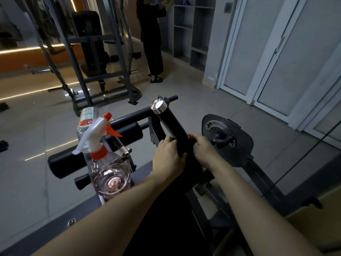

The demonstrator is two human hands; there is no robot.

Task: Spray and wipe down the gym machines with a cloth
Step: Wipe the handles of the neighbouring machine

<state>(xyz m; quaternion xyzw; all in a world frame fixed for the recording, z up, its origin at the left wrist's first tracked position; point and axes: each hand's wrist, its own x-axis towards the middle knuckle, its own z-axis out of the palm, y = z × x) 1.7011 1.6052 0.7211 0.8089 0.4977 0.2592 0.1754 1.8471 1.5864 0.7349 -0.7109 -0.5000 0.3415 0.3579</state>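
Observation:
A black padded handle (167,120) with a chrome end cap (158,106) rises from the gym machine in front of me. A dark cloth (192,169) is wrapped around the handle's lower part and hangs down between my forearms. My left hand (168,157) grips the cloth against the handle's left side. My right hand (203,150) grips it on the right side, fingers curled. A clear spray bottle (108,174) with a white and orange trigger head stands upright on the machine's grey frame (55,230), left of my left arm.
A second labelled bottle (85,117) lies behind the sprayer. Black foam rollers (127,128) cross the machine's front, and a round grey plate (227,137) sits to the right. Beyond stand a weight rack (96,52), a person in black (153,43), shelves (191,24) and white doors (276,52).

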